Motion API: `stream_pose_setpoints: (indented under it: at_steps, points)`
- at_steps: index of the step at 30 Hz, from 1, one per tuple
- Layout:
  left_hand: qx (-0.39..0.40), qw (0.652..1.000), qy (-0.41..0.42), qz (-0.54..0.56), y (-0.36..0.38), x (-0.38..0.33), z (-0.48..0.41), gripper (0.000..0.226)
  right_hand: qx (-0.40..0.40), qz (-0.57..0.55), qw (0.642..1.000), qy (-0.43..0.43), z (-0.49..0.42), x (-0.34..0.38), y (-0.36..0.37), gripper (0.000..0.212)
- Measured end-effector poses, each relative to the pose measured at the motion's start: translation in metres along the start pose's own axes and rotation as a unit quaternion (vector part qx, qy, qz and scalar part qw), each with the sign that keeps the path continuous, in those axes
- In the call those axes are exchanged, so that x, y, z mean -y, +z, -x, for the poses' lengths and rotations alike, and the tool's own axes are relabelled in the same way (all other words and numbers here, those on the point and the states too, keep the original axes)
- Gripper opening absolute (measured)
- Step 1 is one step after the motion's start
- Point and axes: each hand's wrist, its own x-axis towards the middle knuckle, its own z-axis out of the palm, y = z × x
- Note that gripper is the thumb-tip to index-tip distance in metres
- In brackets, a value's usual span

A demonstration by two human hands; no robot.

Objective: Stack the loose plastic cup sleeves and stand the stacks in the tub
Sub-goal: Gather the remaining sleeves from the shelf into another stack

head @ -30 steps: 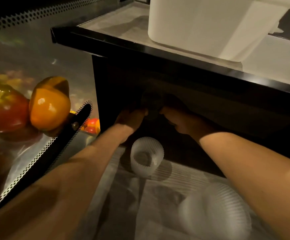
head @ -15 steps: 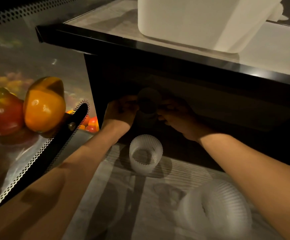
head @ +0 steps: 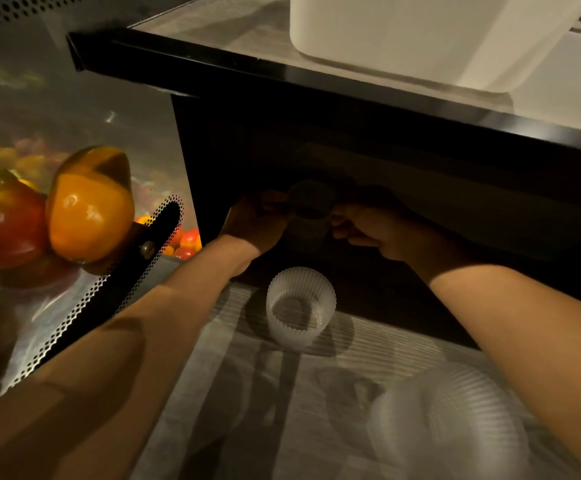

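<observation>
Where the view comes nearest, at five o'clock, a blurred cluster of ribbed sleeves (head: 455,420) lies on the striped shelf liner (head: 212,393), partly under the right forearm. Farther in, near the centre, a single sleeve (head: 301,308) stands upright on the liner, apart from the cluster, its open mouth facing up. Beyond it, toward twelve o'clock, both hands reach into the deep shadow under a black shelf (head: 316,81). The left hand (head: 257,223) and the right hand (head: 372,230) each curl their fingers onto opposite sides of a held sleeve (head: 311,209) between them; the dimness hides whether it is one sleeve or several. At nine o'clock an orange pepper (head: 89,206) touches a red pepper (head: 1,216) behind a perforated divider (head: 109,296). Farthest, at one o'clock, the white tub (head: 420,39) sits on the shelf.
</observation>
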Motion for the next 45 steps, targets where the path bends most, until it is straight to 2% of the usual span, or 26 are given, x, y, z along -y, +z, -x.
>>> stream_pose_setpoints:
  at_steps: [3, 5, 8, 11, 13, 16, 18, 20, 22, 27, 33, 36, 37, 40, 45]
  points:
    - [0.02, 0.999, -0.039, -0.02, 0.001, 0.011, -0.005, 0.041, 0.006, -0.002, 1.0, 0.013, -0.002, -0.005, 0.005, 0.043]
    - [0.025, 0.999, -0.045, -0.011, 0.004, 0.013, -0.002, 0.038, 0.01, -0.022, 1.0, 0.012, -0.001, -0.007, 0.009, 0.046]
    - [-0.006, 0.999, -0.017, 0.033, 0.005, 0.002, 0.004, 0.034, 0.01, -0.06, 0.998, -0.012, 0.009, -0.001, 0.011, 0.037]
    - [-0.028, 0.989, 0.04, 0.138, -0.008, -0.017, 0.02, 0.031, -0.031, -0.067, 0.994, -0.075, 0.034, 0.015, 0.007, 0.012]
    - [-0.036, 0.986, 0.076, 0.147, -0.022, -0.022, 0.041, 0.024, -0.033, -0.093, 0.99, -0.097, 0.057, 0.021, 0.002, 0.007]
    - [-0.009, 0.986, 0.084, 0.146, -0.044, -0.021, 0.076, 0.013, 0.031, -0.129, 0.987, -0.094, 0.091, 0.022, -0.008, 0.019]
    - [0.021, 0.987, 0.07, 0.141, -0.053, -0.02, 0.091, 0.006, 0.096, -0.112, 0.986, -0.081, 0.11, 0.017, -0.016, 0.019]
    - [0.053, 0.988, 0.078, 0.124, -0.056, -0.017, 0.1, 0.011, 0.141, -0.089, 0.985, -0.048, 0.122, 0.01, -0.021, 0.021]
    - [0.069, 0.989, 0.079, 0.107, -0.056, -0.011, 0.107, 0.013, 0.148, -0.071, 0.986, -0.011, 0.126, 0.003, -0.021, 0.025]
    - [0.065, 0.992, 0.035, 0.106, -0.049, 0.008, 0.109, 0.019, 0.123, 0.009, 0.992, 0.002, 0.121, -0.009, -0.012, 0.033]
    - [0.041, 0.994, 0.004, 0.101, -0.043, 0.017, 0.114, 0.026, 0.056, 0.089, 0.994, -0.012, 0.116, -0.02, -0.003, 0.042]
    - [0.109, 0.991, -0.041, 0.064, -0.043, 0.019, 0.122, 0.032, 0.081, 0.07, 0.994, 0.022, 0.118, -0.021, 0.002, 0.057]
    - [0.135, 0.989, -0.038, 0.054, -0.043, 0.018, 0.126, 0.037, 0.099, 0.042, 0.994, 0.028, 0.118, -0.02, 0.002, 0.055]
    - [0.145, 0.989, 0.017, 0.011, -0.049, 0.012, 0.139, 0.056, 0.111, -0.003, 0.994, 0.002, 0.131, -0.007, -0.006, 0.025]
    - [0.126, 0.988, 0.09, 0.003, -0.058, -0.021, 0.156, 0.054, 0.086, 0.036, 0.993, -0.075, 0.175, 0.014, -0.015, 0.034]
